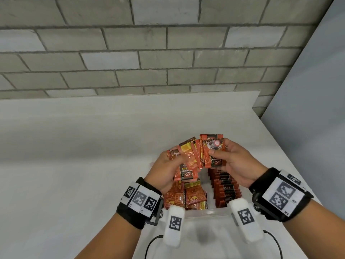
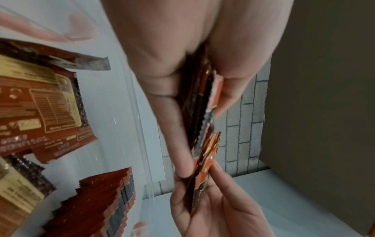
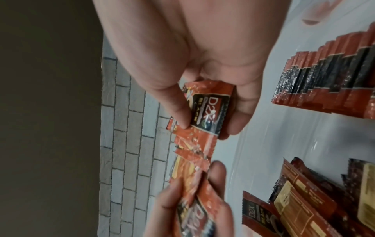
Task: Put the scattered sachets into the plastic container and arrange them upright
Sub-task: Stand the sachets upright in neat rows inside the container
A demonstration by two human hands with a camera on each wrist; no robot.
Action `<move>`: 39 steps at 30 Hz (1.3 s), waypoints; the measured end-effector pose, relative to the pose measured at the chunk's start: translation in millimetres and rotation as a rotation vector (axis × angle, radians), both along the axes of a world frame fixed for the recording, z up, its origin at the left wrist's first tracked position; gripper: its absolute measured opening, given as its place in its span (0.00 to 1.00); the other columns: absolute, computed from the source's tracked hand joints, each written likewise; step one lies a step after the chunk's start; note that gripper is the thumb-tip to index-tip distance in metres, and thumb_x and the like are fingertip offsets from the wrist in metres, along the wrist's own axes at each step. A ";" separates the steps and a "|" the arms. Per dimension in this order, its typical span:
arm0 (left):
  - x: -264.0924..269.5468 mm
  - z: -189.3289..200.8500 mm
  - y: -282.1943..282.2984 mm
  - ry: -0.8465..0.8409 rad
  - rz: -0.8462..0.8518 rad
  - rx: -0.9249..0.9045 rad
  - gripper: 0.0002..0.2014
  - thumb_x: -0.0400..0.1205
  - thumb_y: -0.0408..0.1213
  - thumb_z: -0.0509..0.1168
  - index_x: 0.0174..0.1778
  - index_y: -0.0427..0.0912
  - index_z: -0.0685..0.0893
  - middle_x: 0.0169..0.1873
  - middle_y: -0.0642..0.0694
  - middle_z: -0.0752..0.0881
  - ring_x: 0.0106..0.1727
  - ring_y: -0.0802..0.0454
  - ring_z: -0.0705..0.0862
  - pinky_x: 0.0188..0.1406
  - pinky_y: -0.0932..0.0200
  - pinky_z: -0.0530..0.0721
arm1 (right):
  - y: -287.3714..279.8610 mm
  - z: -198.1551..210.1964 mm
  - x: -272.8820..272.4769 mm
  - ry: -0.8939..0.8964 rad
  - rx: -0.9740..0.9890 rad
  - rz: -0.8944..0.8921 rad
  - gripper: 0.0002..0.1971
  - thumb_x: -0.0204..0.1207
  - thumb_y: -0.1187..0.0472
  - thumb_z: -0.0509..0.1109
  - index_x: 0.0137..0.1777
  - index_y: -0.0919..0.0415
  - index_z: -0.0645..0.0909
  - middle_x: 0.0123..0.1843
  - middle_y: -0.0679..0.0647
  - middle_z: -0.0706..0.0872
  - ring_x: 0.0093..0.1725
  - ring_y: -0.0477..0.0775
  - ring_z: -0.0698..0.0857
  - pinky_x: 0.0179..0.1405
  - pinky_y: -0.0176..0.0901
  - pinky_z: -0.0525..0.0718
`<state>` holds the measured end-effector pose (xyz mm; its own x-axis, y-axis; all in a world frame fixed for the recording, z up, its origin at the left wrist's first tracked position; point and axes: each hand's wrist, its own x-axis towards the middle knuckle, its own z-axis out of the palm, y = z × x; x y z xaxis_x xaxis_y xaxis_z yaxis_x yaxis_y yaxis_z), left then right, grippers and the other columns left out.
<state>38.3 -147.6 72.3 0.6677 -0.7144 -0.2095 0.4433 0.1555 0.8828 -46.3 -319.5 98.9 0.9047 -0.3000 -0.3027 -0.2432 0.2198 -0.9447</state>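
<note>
Above the container (image 1: 214, 212), both hands (image 1: 164, 171) fan sachets (image 1: 196, 156).

Bare forearms wore black fabric wristbands (image 1: 133, 212) carrying white fiducial-tag plates (image 1: 281, 191), white tagged camera pods (image 1: 174, 225), thin black cables (image 1: 274, 242).

Left hand (image 1: 164, 168) fingers curled, gripping; right hand (image 1: 232, 161) pinching.
</note>
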 end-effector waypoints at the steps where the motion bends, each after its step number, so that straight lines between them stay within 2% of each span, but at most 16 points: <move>1: -1.8 -0.5 0.5 -0.043 -0.008 -0.002 0.11 0.78 0.28 0.67 0.56 0.33 0.83 0.49 0.31 0.88 0.43 0.39 0.89 0.39 0.47 0.89 | 0.2 0.9 0.7 0.002 0.007 0.013 0.16 0.78 0.70 0.67 0.64 0.61 0.77 0.55 0.58 0.89 0.49 0.53 0.88 0.50 0.50 0.86; 3: -5.0 0.5 0.4 -0.078 -0.024 0.009 0.14 0.76 0.31 0.68 0.58 0.35 0.83 0.49 0.34 0.89 0.43 0.41 0.90 0.39 0.51 0.88 | 2.1 2.6 1.7 0.010 -0.005 0.051 0.16 0.78 0.70 0.67 0.65 0.62 0.77 0.55 0.59 0.89 0.50 0.54 0.88 0.49 0.50 0.86; 6: -3.5 1.0 0.1 -0.025 -0.024 0.017 0.09 0.82 0.32 0.64 0.57 0.39 0.84 0.50 0.37 0.90 0.49 0.42 0.89 0.50 0.46 0.88 | 3.3 4.3 1.6 0.010 -0.023 0.060 0.16 0.78 0.70 0.67 0.64 0.60 0.77 0.53 0.56 0.90 0.47 0.51 0.89 0.42 0.44 0.86; 8: -2.2 3.4 2.1 0.069 -0.004 0.023 0.09 0.84 0.30 0.61 0.57 0.39 0.82 0.50 0.37 0.90 0.51 0.41 0.88 0.55 0.43 0.84 | 2.4 4.8 0.4 0.009 -0.002 0.052 0.15 0.78 0.71 0.66 0.64 0.59 0.77 0.53 0.56 0.90 0.48 0.51 0.89 0.45 0.47 0.87; 9: -2.0 2.4 2.7 0.061 0.012 0.022 0.09 0.84 0.30 0.61 0.57 0.38 0.82 0.50 0.36 0.89 0.51 0.41 0.88 0.55 0.42 0.85 | 2.4 4.9 -0.2 0.011 0.013 0.059 0.15 0.78 0.70 0.65 0.63 0.59 0.77 0.53 0.57 0.90 0.49 0.52 0.89 0.49 0.50 0.87; 12: -5.2 1.6 3.1 -0.095 0.052 0.009 0.15 0.78 0.33 0.66 0.60 0.34 0.83 0.54 0.35 0.89 0.54 0.41 0.89 0.52 0.47 0.88 | 4.9 5.6 -1.8 0.017 0.054 0.097 0.15 0.79 0.70 0.65 0.63 0.59 0.78 0.56 0.59 0.89 0.52 0.55 0.89 0.53 0.54 0.87; 16: -4.5 1.2 0.2 -0.130 0.132 -0.015 0.16 0.75 0.33 0.69 0.58 0.34 0.84 0.51 0.36 0.90 0.53 0.41 0.89 0.49 0.50 0.87 | 7.3 7.1 -2.3 0.031 0.048 0.131 0.16 0.77 0.67 0.67 0.64 0.56 0.78 0.57 0.58 0.89 0.54 0.56 0.89 0.51 0.55 0.87; 18: -3.6 2.8 0.5 -0.095 0.127 -0.015 0.13 0.79 0.34 0.67 0.58 0.34 0.84 0.49 0.37 0.90 0.51 0.42 0.90 0.46 0.51 0.88 | 6.5 8.2 -2.6 0.022 0.013 0.112 0.15 0.77 0.66 0.67 0.63 0.55 0.78 0.56 0.57 0.89 0.52 0.55 0.89 0.49 0.53 0.87; 22: -0.4 3.6 2.4 0.111 0.072 -0.049 0.08 0.86 0.32 0.56 0.54 0.36 0.81 0.42 0.40 0.90 0.44 0.46 0.89 0.41 0.53 0.89 | 4.3 10.1 -1.6 0.002 -0.025 0.043 0.16 0.79 0.66 0.66 0.66 0.55 0.76 0.59 0.58 0.88 0.53 0.56 0.88 0.51 0.55 0.86; 24: -3.0 5.7 -0.8 0.081 0.054 -0.051 0.10 0.86 0.34 0.56 0.57 0.36 0.81 0.46 0.40 0.91 0.48 0.47 0.89 0.45 0.55 0.89 | 6.8 10.8 -1.0 0.007 -0.023 0.056 0.16 0.79 0.65 0.66 0.66 0.55 0.76 0.59 0.58 0.88 0.55 0.57 0.88 0.53 0.58 0.86; 27: -10.2 8.8 -6.1 0.023 0.014 -0.048 0.23 0.82 0.47 0.55 0.68 0.37 0.77 0.60 0.38 0.87 0.63 0.45 0.85 0.63 0.49 0.83 | 13.9 12.6 -0.2 0.005 -0.014 0.119 0.15 0.79 0.66 0.66 0.64 0.53 0.77 0.58 0.55 0.88 0.56 0.57 0.88 0.54 0.60 0.86; 30: -11.9 9.1 -12.3 0.042 -0.013 -0.079 0.24 0.82 0.49 0.61 0.69 0.38 0.77 0.62 0.37 0.85 0.64 0.42 0.84 0.62 0.49 0.84 | 22.9 14.0 -0.6 -0.011 -0.004 0.182 0.16 0.80 0.67 0.65 0.65 0.52 0.76 0.57 0.53 0.89 0.56 0.54 0.88 0.53 0.54 0.87; 32: -12.5 9.2 -17.8 0.057 -0.013 -0.098 0.25 0.79 0.40 0.68 0.71 0.34 0.76 0.60 0.34 0.85 0.61 0.40 0.85 0.59 0.48 0.85 | 28.1 14.3 -1.4 -0.036 -0.096 0.242 0.18 0.80 0.68 0.65 0.67 0.52 0.74 0.59 0.52 0.87 0.59 0.51 0.86 0.57 0.46 0.85; 35: -11.7 7.8 -24.6 0.097 0.012 -0.101 0.20 0.79 0.28 0.68 0.68 0.37 0.79 0.50 0.38 0.87 0.50 0.45 0.88 0.47 0.54 0.88 | 31.6 17.6 -1.7 -0.062 -0.399 0.375 0.15 0.81 0.63 0.66 0.64 0.45 0.73 0.61 0.47 0.83 0.63 0.44 0.82 0.64 0.39 0.80; 37: -11.0 5.6 -26.1 0.156 0.001 -0.126 0.16 0.75 0.29 0.69 0.60 0.37 0.84 0.45 0.39 0.88 0.44 0.47 0.88 0.40 0.55 0.88 | 28.0 17.9 0.3 -0.011 -0.752 0.445 0.18 0.79 0.48 0.66 0.68 0.41 0.71 0.68 0.47 0.76 0.71 0.47 0.74 0.72 0.46 0.74; 39: -9.9 2.2 -25.4 0.216 0.000 -0.140 0.21 0.71 0.31 0.69 0.62 0.34 0.82 0.45 0.37 0.86 0.42 0.45 0.88 0.39 0.54 0.87 | 23.9 18.9 0.8 0.100 -0.980 0.469 0.37 0.70 0.32 0.62 0.79 0.42 0.60 0.82 0.49 0.58 0.81 0.54 0.56 0.80 0.56 0.60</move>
